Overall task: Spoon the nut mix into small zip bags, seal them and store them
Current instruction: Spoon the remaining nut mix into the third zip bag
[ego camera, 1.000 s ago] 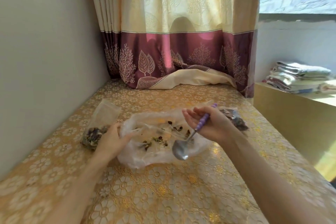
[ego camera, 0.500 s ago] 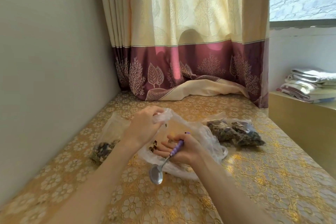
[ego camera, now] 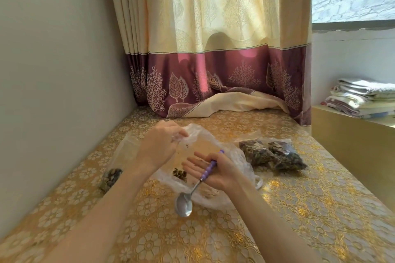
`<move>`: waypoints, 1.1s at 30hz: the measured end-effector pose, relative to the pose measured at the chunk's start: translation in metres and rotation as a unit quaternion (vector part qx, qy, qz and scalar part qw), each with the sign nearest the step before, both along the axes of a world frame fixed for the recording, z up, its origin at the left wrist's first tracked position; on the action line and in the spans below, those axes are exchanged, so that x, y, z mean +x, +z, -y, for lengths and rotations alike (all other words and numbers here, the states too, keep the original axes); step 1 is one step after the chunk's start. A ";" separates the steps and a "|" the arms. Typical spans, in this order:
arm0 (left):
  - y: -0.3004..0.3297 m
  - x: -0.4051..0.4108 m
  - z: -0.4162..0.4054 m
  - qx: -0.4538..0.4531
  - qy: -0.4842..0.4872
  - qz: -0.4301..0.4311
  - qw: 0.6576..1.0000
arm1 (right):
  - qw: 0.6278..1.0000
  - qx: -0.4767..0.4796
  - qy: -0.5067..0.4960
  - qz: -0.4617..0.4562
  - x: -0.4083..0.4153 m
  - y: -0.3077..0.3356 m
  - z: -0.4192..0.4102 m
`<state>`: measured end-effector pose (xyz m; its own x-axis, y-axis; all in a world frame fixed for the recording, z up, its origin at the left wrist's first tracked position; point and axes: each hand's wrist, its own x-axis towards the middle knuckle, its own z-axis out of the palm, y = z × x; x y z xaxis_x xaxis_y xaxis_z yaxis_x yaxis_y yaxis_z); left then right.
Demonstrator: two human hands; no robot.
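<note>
From the head view, the left hand [ego camera: 159, 147] pinches the raised rim of a thin, crumpled clear plastic bag [ego camera: 233, 156], lifting it off the gold floral tablecloth [ego camera: 299, 209]. The right hand [ego camera: 215, 172] curls its outer fingers round the ribbed purple handle of a steel spoon [ego camera: 188, 198], while its forefingers lie straight over the bag; the empty bowl hangs below the palm. A small dark remnant of nut mix [ego camera: 180, 174] sits just beside those straight fingertips. Two filled small clear zip bags [ego camera: 271, 155] lie beyond the right knuckles, another part-filled zip bag [ego camera: 111, 177] under the left wrist. This looks like gathering the last scraps; next, the spoon must turn inward to scoop them.
</note>
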<state>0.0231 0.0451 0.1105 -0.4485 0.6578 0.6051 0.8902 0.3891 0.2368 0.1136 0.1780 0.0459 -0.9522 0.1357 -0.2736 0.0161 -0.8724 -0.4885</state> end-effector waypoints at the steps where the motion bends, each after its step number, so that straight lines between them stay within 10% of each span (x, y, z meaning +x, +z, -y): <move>1: 0.002 0.004 -0.002 0.002 -0.030 0.002 1.000 | 1.000 -0.012 -0.010 -0.018 -0.003 0.002 0.003; 17: 0.008 0.010 -0.004 0.044 -0.055 0.033 0.997 | 1.000 0.015 0.020 0.017 -0.008 0.008 0.008; 25: -0.021 -0.012 0.040 -0.075 0.144 0.079 0.984 | 0.996 0.075 -0.005 0.042 0.034 0.037 -0.059; 29: -0.026 -0.001 0.046 -0.051 0.177 -0.051 0.982 | 0.977 0.190 0.002 0.097 0.044 0.059 -0.084; 33: -0.036 0.019 0.030 -0.039 0.008 -0.085 0.996 | 0.902 0.378 0.013 0.208 0.039 0.057 -0.098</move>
